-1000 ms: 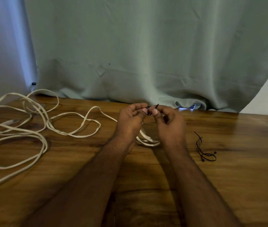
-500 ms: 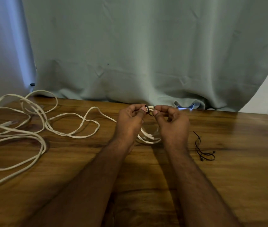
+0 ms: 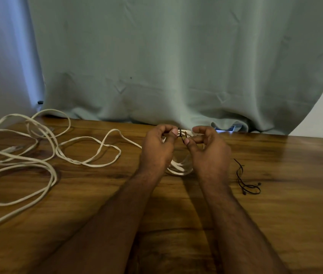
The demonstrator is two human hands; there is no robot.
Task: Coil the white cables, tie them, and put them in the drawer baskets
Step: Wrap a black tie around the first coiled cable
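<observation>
A pale green curtain (image 3: 176, 62) is hung across the whole twelve o'clock side of the view. Below it, a wooden table (image 3: 295, 204) is spread from nine o'clock to three o'clock. A long loose white cable (image 3: 44, 155) is sprawled in open loops over the table at nine o'clock, one strand being run toward the centre. At the centre a small coiled white cable (image 3: 178, 169) is held up off the table, its lower loops seen between the two wrists. The left hand (image 3: 159, 149) is curled, and the top of the coil is pinched by its thumb and fingers. The right hand (image 3: 209, 151) is curled likewise, and a thin black tie (image 3: 180, 133) wrapped round the coil's strands is pinched at its thumb tip, the other fingers being bent loosely. More black ties (image 3: 245, 182) are lain in a small tangle on the table at three o'clock, apart from the right wrist.
</observation>
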